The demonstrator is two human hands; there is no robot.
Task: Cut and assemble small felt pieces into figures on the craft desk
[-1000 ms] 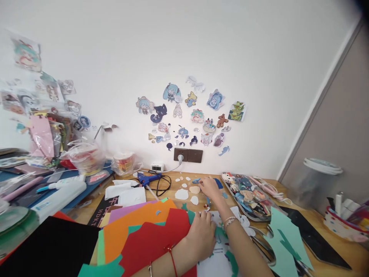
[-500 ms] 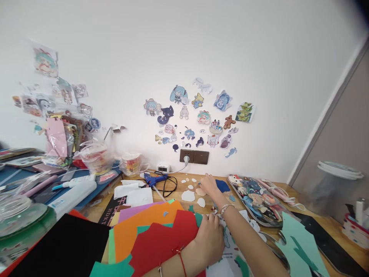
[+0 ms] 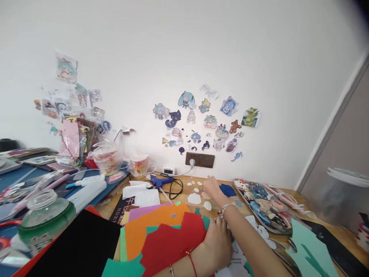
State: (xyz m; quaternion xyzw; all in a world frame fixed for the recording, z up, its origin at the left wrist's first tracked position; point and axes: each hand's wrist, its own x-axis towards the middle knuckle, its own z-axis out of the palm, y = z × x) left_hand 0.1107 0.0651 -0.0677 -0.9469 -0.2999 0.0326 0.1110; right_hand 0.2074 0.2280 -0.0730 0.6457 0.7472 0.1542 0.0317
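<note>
2 curled hands, can't tell what either's pinching, but the right hand (image 3: 211,187) is nearer the dark blue paper cutout (image 3: 227,190), which lies just right of it, longer side-to-side, while the left hand (image 3: 218,242) sits closer in by the red paper (image 3: 170,240).

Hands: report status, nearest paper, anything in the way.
Left hand curled by red paper. Right hand beside blue paper. Grips unclear. Right forearm hides part of printed sheet.
</note>
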